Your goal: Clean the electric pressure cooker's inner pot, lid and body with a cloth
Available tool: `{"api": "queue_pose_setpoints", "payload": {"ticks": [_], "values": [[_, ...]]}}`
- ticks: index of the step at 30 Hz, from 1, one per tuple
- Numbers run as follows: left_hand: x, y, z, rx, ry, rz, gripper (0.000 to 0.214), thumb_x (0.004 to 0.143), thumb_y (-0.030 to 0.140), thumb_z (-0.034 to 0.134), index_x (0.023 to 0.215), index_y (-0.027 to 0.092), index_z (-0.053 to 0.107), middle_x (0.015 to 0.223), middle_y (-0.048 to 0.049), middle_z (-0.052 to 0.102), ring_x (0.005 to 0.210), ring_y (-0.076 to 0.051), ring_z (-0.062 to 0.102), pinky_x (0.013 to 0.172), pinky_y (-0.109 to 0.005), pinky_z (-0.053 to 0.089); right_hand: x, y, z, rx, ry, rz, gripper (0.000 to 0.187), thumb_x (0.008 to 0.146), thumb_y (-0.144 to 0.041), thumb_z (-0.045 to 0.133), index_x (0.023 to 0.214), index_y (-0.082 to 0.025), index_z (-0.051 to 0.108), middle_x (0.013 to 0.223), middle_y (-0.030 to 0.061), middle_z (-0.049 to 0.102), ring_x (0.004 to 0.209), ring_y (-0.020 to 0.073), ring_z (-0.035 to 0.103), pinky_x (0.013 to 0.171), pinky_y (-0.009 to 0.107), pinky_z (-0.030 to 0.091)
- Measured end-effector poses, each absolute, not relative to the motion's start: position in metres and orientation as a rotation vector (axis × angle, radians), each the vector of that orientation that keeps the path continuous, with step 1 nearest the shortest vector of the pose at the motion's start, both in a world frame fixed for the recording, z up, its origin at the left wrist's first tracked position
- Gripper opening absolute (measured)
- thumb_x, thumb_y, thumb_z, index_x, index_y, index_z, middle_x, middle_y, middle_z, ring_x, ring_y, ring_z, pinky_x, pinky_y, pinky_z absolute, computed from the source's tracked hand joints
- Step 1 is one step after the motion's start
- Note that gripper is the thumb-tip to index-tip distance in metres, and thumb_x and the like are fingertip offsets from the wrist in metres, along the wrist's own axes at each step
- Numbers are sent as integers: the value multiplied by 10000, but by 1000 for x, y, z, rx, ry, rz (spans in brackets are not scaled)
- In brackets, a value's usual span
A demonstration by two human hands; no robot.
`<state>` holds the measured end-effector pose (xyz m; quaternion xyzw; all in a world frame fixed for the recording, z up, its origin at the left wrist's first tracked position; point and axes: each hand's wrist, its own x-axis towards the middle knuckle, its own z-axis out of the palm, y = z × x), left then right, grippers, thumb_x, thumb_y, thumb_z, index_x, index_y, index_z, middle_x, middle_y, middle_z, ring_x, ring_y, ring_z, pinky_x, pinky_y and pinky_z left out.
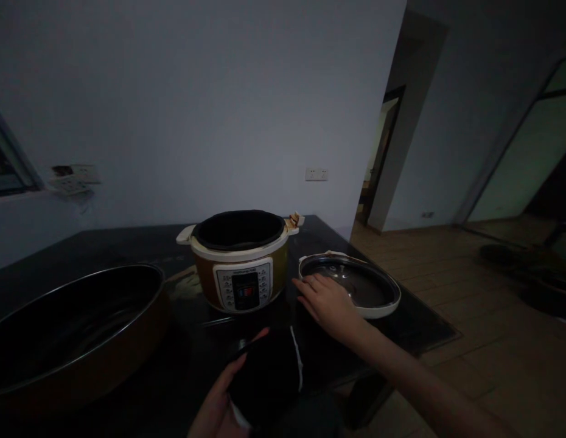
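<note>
A brown electric cooker (240, 263) with a white control panel stands open on the dark counter (104, 243), its black inner pot empty as far as I can see. Its glass lid (360, 286) lies flat on the counter to the right. My right hand (327, 302) rests beside the lid's left rim, fingers stretched out and together, holding nothing. My left hand (221, 398) is low in the view, wrapped round a dark bowl (265, 380) with a white rim, thumb over its top edge.
A large dark pan (68, 331) fills the counter's left side. The white wall behind carries sockets (316, 174) and a socket strip (70, 182). To the right lie wooden floor (447, 274), an open doorway (383, 158) and a glass door (529, 152).
</note>
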<state>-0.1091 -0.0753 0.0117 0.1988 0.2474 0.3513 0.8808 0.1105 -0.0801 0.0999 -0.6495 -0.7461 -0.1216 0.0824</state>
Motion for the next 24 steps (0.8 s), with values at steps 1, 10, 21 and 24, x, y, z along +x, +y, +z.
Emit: {"api": "queue_pose_setpoints", "payload": {"ticks": [1,10,21,24], "values": [[-110,-73,14,420,510,758,353,821,220,617,1165,242,694,1259,-58,652,1295,-276,490,1168,-440,207,106,-87,99,-1820,-2163,-232,357,962,-229,431,1295,-174,548,1195,119,632,1127,233,568,964,398,457],[-118,-79,37,830,550,841,423,786,417,699,1183,275,678,1486,-28,444,1422,-307,289,1140,-411,285,66,-101,38,-1141,-1371,1044,751,609,-412,821,1260,-213,505,1187,85,613,1124,241,577,979,396,441],[-128,-64,43,1461,676,730,408,895,425,541,1263,268,622,1556,-8,323,1438,-290,241,1178,-427,138,54,-99,9,-888,-966,1438,429,508,-329,882,801,-190,601,732,-39,650,698,142,627,680,258,471],[-127,-58,36,1476,660,733,422,907,437,521,1277,255,612,1504,-44,419,1409,-276,313,1178,-430,152,48,-105,8,-832,-870,1580,479,501,-338,891,878,-185,636,772,-21,683,715,151,649,683,266,476]]}}
